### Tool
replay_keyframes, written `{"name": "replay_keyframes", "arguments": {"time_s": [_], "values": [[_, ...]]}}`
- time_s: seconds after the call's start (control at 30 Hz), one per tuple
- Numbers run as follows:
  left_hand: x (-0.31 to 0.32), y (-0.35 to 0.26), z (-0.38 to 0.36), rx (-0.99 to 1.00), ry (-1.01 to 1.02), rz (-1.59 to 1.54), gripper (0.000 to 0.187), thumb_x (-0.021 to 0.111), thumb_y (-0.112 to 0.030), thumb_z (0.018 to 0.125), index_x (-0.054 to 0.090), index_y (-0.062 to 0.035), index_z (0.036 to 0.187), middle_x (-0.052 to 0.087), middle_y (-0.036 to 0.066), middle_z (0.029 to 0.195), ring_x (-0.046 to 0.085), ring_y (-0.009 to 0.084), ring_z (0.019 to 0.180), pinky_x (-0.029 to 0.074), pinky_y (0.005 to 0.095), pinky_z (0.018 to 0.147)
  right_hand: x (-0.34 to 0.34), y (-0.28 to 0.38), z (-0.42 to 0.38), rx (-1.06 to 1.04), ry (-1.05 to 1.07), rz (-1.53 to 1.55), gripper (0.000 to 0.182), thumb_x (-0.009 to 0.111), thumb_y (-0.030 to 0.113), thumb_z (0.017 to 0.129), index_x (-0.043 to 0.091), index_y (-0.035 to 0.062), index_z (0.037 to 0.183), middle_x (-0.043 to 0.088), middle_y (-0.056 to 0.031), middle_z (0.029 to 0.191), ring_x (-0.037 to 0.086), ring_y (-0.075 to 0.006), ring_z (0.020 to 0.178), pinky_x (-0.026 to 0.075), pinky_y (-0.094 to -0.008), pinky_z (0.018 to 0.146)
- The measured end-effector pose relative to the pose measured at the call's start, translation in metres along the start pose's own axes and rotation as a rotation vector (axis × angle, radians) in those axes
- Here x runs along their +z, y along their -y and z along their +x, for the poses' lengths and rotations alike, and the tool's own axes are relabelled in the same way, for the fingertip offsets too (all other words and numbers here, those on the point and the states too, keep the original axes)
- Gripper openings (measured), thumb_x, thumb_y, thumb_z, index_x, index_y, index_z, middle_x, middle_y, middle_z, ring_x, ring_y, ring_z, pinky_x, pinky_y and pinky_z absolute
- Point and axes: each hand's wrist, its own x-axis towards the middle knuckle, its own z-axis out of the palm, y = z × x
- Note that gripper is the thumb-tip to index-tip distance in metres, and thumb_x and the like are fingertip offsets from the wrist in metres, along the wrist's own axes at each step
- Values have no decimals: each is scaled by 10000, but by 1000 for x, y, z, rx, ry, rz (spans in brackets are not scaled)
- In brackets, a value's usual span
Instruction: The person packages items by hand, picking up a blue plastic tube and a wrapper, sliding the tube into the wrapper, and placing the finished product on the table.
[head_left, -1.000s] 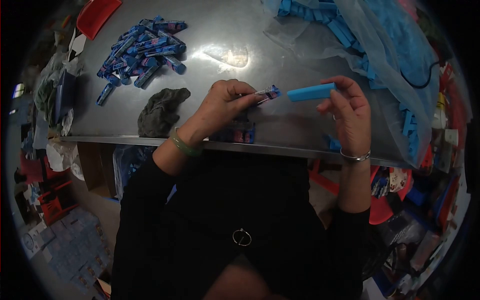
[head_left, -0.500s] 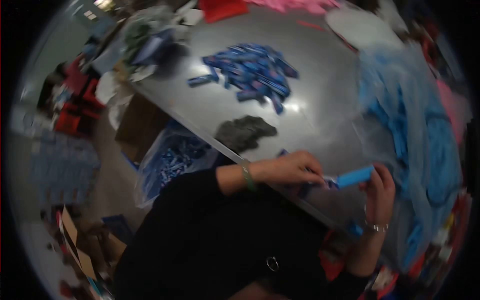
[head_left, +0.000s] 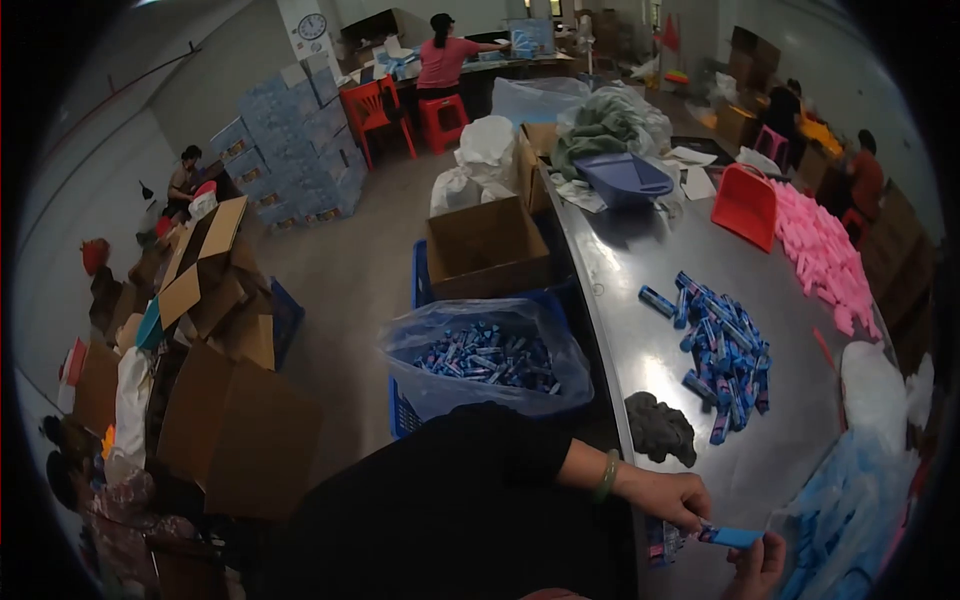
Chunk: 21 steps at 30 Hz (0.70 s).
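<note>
At the lower right, my left hand (head_left: 672, 497), with a green bangle on its wrist, pinches the printed end of a small light blue tube (head_left: 738, 538). My right hand (head_left: 758, 565) has its fingers closed on the plain end of the same tube. Printed wrapping, dark blue and pink, shows near my left fingers. Beneath that hand, more printed wrappers (head_left: 660, 545) lie at the metal table's edge. A dark grey lump (head_left: 660, 428), perhaps putty or cloth, sits just beyond. Farther along is a pile of blue printed tubes (head_left: 728, 350).
Light blue pieces fill a clear bag (head_left: 840, 500) on the right. Pink pieces (head_left: 825, 250) and a red scoop (head_left: 745, 205) lie farther up the metal table (head_left: 620, 300). Left of it stands a bag-lined crate (head_left: 480, 365) of blue tubes. Several people work in the background.
The view has swung left and up, bringing the room into sight. Both hands now appear lower in the picture, still holding the light blue tube between them.
</note>
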Motion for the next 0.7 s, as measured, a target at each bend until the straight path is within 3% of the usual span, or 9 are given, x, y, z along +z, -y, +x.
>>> {"name": "replay_keyframes", "arguments": {"time_s": [0.3, 0.4, 0.6, 0.7], "values": [[6, -11, -12, 45, -89, -177, 245, 681, -168, 835, 652, 26, 981, 686, 68, 823, 626, 97, 748, 495, 239, 663, 36, 11, 1, -82, 62, -91, 196, 568, 29, 907, 531, -1, 1098, 574, -53, 961, 558, -116, 803, 461, -246, 721], [9, -18, -10, 43, -53, -143, 220, 641, -155, 884, 617, 19, 1015, 669, 37, 866, 610, 79, 790, 506, 244, 713, 31, 8, -15, -76, 22, -131, 195, 569, 23, 905, 532, -1, 1096, 574, -53, 961, 557, -116, 811, 460, -245, 729], [6, -28, -9, -123, -59, -244, 262, 644, -263, 896, 646, -19, 992, 666, 28, 868, 607, 73, 804, 488, 221, 726, 24, 30, -55, -118, -80, -280, 139, 597, -1, 883, 581, 0, 1020, 588, -37, 908, 549, -106, 841, 447, -242, 760], [13, -14, -4, -244, -69, -493, 201, 612, -186, 919, 632, -21, 1034, 669, 37, 877, 632, 89, 816, 513, 224, 733, 25, 25, -59, -137, -120, -306, 122, 622, 35, 876, 612, -13, 987, 614, -46, 877, 577, -111, 815, 448, -240, 745]]}}
